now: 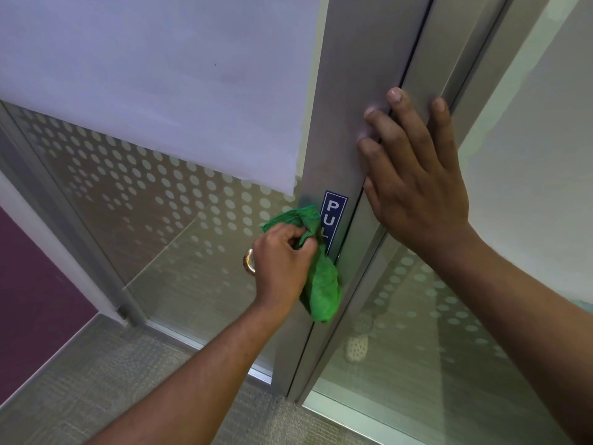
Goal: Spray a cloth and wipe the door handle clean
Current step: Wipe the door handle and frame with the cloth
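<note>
My left hand [280,263] is closed around a green cloth [322,290] and presses it against the metal door handle [248,261]. Only the handle's shiny rounded end shows to the left of my knuckles; the rest is hidden by hand and cloth. The cloth bunches above my fingers and hangs below them along the door's aluminium stile [340,130]. My right hand [414,178] lies flat with fingers spread on the stile and the adjoining frame, above the handle, holding nothing. No spray bottle is in view.
A blue PULL sticker [335,207] sits on the stile, partly covered by the cloth. The door glass [179,200] carries frosted dots and a white blind [154,78] over its upper part. A second glass panel [426,329] is at right. Grey carpet [106,374] lies below.
</note>
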The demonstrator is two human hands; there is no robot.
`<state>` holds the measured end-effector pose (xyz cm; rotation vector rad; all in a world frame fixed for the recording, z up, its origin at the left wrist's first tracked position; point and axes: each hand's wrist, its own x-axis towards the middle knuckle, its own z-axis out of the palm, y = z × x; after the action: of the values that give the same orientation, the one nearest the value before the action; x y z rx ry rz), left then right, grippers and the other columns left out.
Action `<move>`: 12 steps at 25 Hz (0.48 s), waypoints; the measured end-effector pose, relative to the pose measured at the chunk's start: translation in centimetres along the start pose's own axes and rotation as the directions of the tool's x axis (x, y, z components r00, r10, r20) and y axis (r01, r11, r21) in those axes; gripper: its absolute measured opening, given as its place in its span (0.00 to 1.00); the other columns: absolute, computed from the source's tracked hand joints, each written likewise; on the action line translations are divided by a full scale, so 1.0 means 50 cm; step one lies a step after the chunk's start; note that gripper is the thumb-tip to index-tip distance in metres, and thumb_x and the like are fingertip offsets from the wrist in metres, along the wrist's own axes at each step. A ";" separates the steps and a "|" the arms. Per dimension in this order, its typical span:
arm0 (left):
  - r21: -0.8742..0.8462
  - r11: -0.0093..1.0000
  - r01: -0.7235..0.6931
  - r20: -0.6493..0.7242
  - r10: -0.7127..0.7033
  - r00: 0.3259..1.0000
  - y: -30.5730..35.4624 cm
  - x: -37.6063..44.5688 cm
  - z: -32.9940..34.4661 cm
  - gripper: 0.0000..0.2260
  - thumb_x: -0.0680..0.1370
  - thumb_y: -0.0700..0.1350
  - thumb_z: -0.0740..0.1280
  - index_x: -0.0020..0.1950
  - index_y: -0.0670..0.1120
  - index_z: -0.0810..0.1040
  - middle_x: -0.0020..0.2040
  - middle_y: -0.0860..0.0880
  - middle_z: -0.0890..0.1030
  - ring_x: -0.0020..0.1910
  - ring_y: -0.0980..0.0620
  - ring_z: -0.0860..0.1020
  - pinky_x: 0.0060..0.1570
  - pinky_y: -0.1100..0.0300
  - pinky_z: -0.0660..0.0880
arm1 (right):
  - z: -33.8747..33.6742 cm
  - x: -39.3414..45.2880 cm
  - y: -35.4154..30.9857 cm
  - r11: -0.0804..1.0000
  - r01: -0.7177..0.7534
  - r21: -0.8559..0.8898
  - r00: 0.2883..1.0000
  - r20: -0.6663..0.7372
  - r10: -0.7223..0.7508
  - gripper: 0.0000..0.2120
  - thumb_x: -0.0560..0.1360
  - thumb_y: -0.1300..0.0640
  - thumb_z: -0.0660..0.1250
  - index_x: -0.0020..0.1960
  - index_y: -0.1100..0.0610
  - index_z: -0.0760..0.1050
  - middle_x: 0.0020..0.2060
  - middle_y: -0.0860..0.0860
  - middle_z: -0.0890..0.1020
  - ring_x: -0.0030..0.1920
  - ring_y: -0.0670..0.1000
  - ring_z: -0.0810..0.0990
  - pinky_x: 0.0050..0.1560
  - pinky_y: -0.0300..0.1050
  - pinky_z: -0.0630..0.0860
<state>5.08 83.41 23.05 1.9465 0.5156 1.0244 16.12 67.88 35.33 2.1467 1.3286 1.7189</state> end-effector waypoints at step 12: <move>-0.402 0.707 0.581 0.145 -0.578 0.803 -0.021 0.024 -0.137 0.02 0.81 0.42 0.71 0.51 0.48 0.84 0.49 0.46 0.87 0.54 0.42 0.87 0.58 0.37 0.84 | 0.005 -0.002 -0.001 1.000 -0.006 0.031 1.000 -0.019 0.006 0.17 0.82 0.64 0.63 0.69 0.65 0.74 0.77 0.62 0.73 0.83 0.65 0.63 0.84 0.65 0.48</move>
<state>0.22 88.17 24.78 1.2573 0.7668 0.6405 16.29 67.96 35.15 2.1577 1.3640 1.7371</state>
